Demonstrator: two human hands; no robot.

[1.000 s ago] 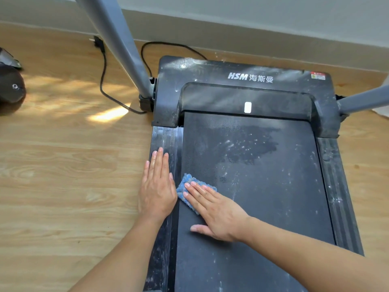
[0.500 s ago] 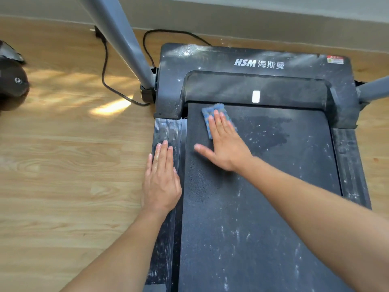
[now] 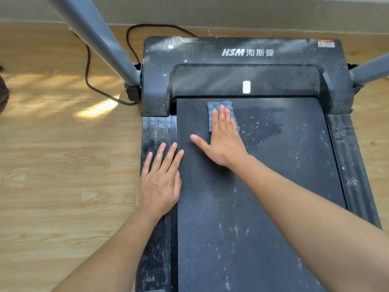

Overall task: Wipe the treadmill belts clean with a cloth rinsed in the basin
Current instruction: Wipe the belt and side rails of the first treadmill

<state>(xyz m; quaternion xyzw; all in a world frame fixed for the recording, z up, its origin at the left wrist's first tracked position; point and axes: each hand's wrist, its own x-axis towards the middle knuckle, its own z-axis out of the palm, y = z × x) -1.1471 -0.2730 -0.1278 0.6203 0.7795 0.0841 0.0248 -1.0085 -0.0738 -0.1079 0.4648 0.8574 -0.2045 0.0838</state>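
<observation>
My right hand (image 3: 225, 142) presses the blue cloth (image 3: 212, 118), fingers straight, onto the dusty treadmill belt (image 3: 263, 197) just short of the motor cover (image 3: 248, 76), a damp patch (image 3: 265, 125) right of my fingertips, while my left hand (image 3: 160, 182) lies flat, holding nothing, on the side rail (image 3: 156, 128) beside sunlit wooden floor (image 3: 63, 165)

A matt, finely grained black surface is shown by the treadmill belt (image 3: 263, 186), marked with pale dusty streaks and one darker damp patch. A nubby blue woven texture is seen on the cloth (image 3: 212, 116). The motor cover (image 3: 242, 53) looks like dusty matt plastic. The side rail (image 3: 156, 131) is ribbed. The floor (image 3: 63, 165) is smooth wood-grain, lightly glossy.
</observation>
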